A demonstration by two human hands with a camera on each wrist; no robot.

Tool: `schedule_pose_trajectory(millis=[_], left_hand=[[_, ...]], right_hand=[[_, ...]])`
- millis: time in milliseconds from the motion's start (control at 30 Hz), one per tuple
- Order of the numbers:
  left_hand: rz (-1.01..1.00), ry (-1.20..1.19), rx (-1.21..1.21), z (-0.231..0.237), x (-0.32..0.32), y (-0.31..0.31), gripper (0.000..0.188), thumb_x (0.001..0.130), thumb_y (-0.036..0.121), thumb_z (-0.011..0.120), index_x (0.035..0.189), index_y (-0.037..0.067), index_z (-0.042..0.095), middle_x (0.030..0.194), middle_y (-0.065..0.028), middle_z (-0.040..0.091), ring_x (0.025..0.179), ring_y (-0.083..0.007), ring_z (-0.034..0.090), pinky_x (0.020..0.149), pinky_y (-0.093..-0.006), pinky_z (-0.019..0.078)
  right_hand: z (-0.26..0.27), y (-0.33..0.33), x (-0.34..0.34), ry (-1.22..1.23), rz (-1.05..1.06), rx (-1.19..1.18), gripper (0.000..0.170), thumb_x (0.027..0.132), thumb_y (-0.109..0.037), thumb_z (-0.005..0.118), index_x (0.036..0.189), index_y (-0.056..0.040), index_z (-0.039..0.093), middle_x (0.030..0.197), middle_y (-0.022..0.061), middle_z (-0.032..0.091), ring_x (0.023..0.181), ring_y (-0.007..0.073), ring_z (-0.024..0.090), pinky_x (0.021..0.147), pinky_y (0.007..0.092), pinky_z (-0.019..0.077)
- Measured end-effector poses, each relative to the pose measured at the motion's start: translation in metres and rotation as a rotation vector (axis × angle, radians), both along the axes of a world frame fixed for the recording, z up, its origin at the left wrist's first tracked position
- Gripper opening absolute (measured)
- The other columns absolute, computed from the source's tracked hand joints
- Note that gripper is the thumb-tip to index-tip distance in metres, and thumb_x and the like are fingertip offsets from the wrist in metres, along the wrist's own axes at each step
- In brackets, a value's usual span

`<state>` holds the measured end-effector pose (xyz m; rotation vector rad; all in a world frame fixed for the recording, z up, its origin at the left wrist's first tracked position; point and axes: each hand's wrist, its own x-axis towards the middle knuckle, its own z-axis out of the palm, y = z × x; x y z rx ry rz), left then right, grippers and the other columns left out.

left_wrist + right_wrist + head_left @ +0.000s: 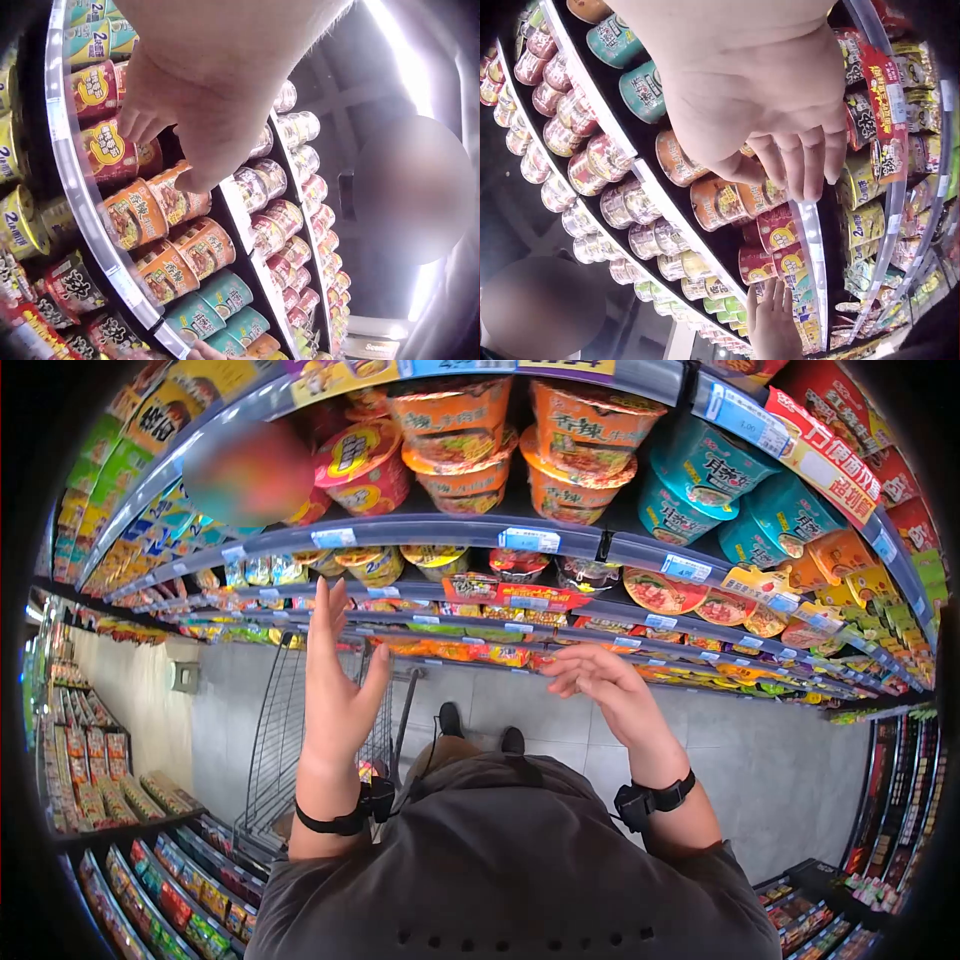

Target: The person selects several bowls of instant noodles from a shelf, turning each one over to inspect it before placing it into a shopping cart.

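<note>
My left hand (342,675) is raised in front of the shelves with its fingers straight and its thumb spread, holding nothing. To the right, my right hand (610,690) hangs in the air with loosely bent fingers, also without anything in it. Ahead of both stand stacked orange instant noodle bowls (450,420), with a pink noodle bowl (362,465) to their left and teal noodle bowls (712,465) to their right. In the left wrist view, the hand overlaps red noodle cups (109,150). The right wrist view has its fingers over orange bowls (718,202).
Lower shelves hold more noodle cups (665,590) and bagged packets behind price-tag rails (530,540). A wire shopping cart (270,730) stands left of the person's feet on the grey tile floor (760,770). More stocked shelves (170,890) lie behind at the left.
</note>
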<state>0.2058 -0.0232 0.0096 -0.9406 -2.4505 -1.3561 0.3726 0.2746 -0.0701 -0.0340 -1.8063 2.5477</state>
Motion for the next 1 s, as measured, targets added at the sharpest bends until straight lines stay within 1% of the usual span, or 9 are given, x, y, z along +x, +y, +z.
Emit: schedule_pose_trajectory(millis=[67,200,367,567,733,833,1000], left_hand=[[0.038,0.002,0.006,0.001,0.006,-0.013,0.089,0.089,-0.003,0.069,0.164,0.0,0.02,0.156,-0.0238,0.045,0.144,-0.0347,0.047,0.118,-0.0459,0.0376],[0.103,0.014,0.006,0.002,0.016,-0.048,0.09,0.088,-0.004,0.068,0.164,0.0,0.02,0.156,-0.0233,0.045,0.145,-0.0348,0.046,0.118,-0.0457,0.0373],[0.221,0.013,0.016,0.002,0.035,-0.106,0.09,0.088,-0.005,0.067,0.164,0.001,0.02,0.156,-0.0233,0.047,0.146,-0.0352,0.045,0.118,-0.0456,0.0376],[0.432,-0.04,0.011,-0.004,0.075,-0.209,0.09,0.088,-0.005,0.068,0.165,0.004,0.021,0.156,-0.0227,0.047,0.146,-0.0337,0.045,0.119,-0.0459,0.0375],[0.626,-0.099,0.078,-0.015,0.123,-0.305,0.089,0.089,-0.004,0.068,0.165,0.005,0.022,0.155,-0.0225,0.047,0.146,-0.0335,0.045,0.118,-0.0459,0.038],[0.721,-0.109,0.101,-0.03,0.152,-0.36,0.086,0.091,-0.002,0.067,0.164,0.006,0.023,0.155,-0.0227,0.048,0.144,-0.0333,0.047,0.118,-0.0453,0.0382],[0.842,-0.149,0.106,-0.048,0.195,-0.43,0.085,0.093,0.002,0.069,0.164,0.005,0.023,0.154,-0.0225,0.049,0.142,-0.0327,0.048,0.117,-0.0445,0.0391]], right_hand=[[0.0,-0.006,-0.003,-0.034,0.006,-0.043,0.036,0.102,-0.012,0.057,0.136,-0.0022,0.059,0.125,0.0128,0.07,0.11,0.0228,0.068,0.095,0.0375,0.0519],[0.001,-0.021,-0.015,-0.046,0.069,-0.009,0.035,0.102,-0.011,0.056,0.135,-0.0023,0.06,0.124,0.013,0.07,0.109,0.0227,0.068,0.094,0.0373,0.0518],[0.003,-0.061,-0.036,-0.046,0.155,-0.024,0.035,0.101,-0.012,0.057,0.134,-0.0029,0.061,0.123,0.0131,0.07,0.107,0.0222,0.068,0.093,0.0368,0.0513],[0.006,-0.148,-0.059,-0.1,0.327,0.003,0.034,0.101,-0.015,0.057,0.132,-0.0019,0.061,0.123,0.0128,0.07,0.108,0.0223,0.068,0.092,0.0367,0.0509],[0.006,-0.235,-0.068,-0.152,0.507,0.061,0.034,0.101,-0.015,0.056,0.132,-0.0016,0.061,0.123,0.0127,0.069,0.108,0.0228,0.068,0.092,0.0364,0.0508],[0.006,-0.284,-0.071,-0.169,0.599,0.093,0.035,0.101,-0.015,0.056,0.132,-0.0015,0.061,0.123,0.0128,0.069,0.107,0.0227,0.068,0.093,0.0362,0.0508],[0.006,-0.361,-0.064,-0.195,0.706,0.17,0.035,0.1,-0.014,0.056,0.132,-0.0006,0.061,0.121,0.0127,0.07,0.108,0.0216,0.068,0.093,0.0353,0.0511]])
